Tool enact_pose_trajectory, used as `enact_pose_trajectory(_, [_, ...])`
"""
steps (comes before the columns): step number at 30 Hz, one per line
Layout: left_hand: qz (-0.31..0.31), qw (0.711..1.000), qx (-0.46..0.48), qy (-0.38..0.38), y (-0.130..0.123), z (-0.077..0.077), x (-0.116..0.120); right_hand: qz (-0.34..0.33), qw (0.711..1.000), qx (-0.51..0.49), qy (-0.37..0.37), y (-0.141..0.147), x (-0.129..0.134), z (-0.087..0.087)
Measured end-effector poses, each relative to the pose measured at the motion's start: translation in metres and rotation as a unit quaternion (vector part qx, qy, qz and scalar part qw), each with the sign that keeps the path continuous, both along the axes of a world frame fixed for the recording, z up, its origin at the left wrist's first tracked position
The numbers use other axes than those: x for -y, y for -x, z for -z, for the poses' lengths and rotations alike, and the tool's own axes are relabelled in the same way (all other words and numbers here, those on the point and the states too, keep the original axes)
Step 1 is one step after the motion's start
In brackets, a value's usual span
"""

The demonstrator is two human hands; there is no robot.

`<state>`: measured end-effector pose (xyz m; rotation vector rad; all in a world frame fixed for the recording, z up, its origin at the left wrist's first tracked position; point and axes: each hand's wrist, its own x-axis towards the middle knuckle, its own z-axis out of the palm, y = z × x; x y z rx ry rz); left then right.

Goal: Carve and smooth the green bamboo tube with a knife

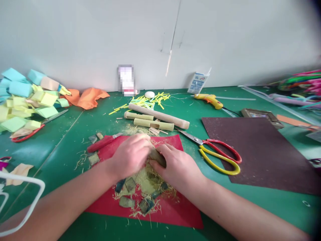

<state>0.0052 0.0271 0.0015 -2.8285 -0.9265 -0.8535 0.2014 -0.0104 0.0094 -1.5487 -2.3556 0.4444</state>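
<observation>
My right hand (175,164) is wrapped around a short, dark bamboo tube (158,157), held above a red sheet (180,214). At the tube's far end, my left hand (132,152) is closed and a little blurred; its fingers hide whatever they grip. Pale shavings and small dark flat pieces (126,202) are scattered beneath both hands. Beside my left hand lies a red-handled knife (102,144). Just beyond the hands are two notched bamboo pieces (154,124) and a longer round stick (160,115).
Scissors (213,154) with red and yellow handles lie to the right, partly over a dark brown sheet (260,154). A yellow glue gun (209,99) is farther back. Folded paper pieces (27,100) are heaped left. A white wire frame (41,190) stands at the near left.
</observation>
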Motion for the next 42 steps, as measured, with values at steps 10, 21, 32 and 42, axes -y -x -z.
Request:
enact_pose_trajectory(10, [0.004, 0.999, 0.031, 0.035, -0.0015, 0.0019, 0.0001, 0.009, 1.0, 0.004, -0.001, 0.0005, 0.0004, 0.0009])
enact_pose_trajectory(21, [0.031, 0.999, -0.005, 0.019, -0.0038, -0.0017, 0.0014, 0.0, 1.0, 0.0, -0.01, -0.0008, 0.0005, 0.0001])
enact_pose_trajectory(32, [-0.02, 0.999, 0.041, 0.029, 0.0014, 0.0017, -0.006, 0.0, 1.0, -0.01, -0.007, 0.0001, 0.0006, -0.0009])
enact_pose_trajectory(42, [-0.042, 0.998, 0.046, 0.009, 0.001, 0.0012, -0.0013, -0.001, 1.0, -0.022, 0.003, -0.0001, -0.0001, -0.0005])
